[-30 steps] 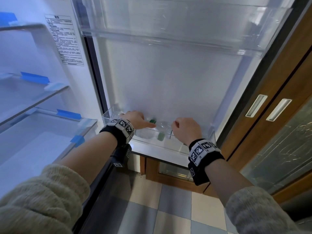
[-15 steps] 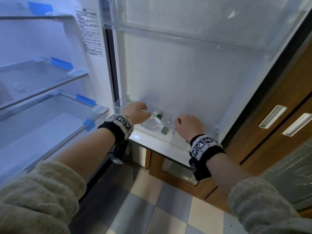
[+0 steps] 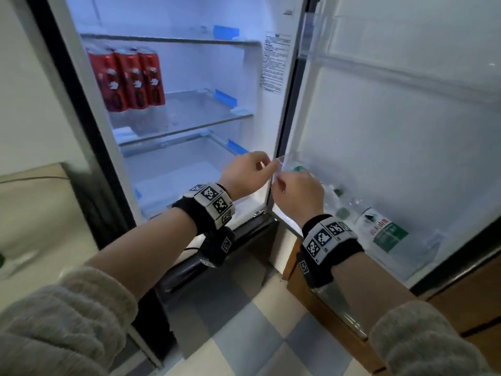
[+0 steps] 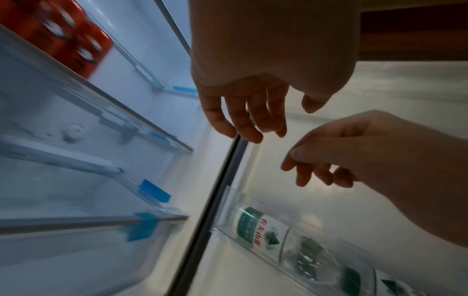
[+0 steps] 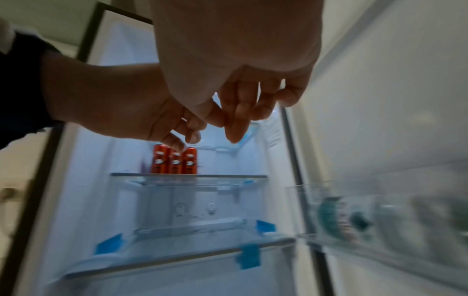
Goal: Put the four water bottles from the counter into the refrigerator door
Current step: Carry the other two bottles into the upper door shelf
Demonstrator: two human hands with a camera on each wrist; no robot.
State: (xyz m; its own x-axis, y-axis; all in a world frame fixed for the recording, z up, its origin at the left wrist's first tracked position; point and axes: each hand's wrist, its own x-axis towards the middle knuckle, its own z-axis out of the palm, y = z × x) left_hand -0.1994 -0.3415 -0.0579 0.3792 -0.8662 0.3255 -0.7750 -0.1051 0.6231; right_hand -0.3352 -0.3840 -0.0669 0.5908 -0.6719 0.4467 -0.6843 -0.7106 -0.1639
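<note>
Checkered floor and wood cabinets frame the open refrigerator in the head view. Half a second ago both hands were down at the door bin (image 3: 423, 256), fingers on the water bottles (image 3: 387, 234); now the left hand (image 3: 245, 173) and right hand (image 3: 296, 198) are lifted clear, close together at the bin's near corner, loosely curled and holding nothing. The bottles stand in the bin just below and beyond the right hand. Red cans (image 3: 127, 80) sit on a shelf well above the left hand.

From the left wrist view, the left hand (image 4: 243, 112) hangs with relaxed fingers, the right hand (image 4: 354, 152) just beside it, and the water bottles (image 4: 291, 238) line the door bin (image 4: 228, 200) below both, untouched.

From the right wrist view, the right hand (image 5: 235, 106) is empty and slack, the blurred door bin (image 5: 316, 200) lower to its side. I judge the placing done and the hands withdrawing.
</note>
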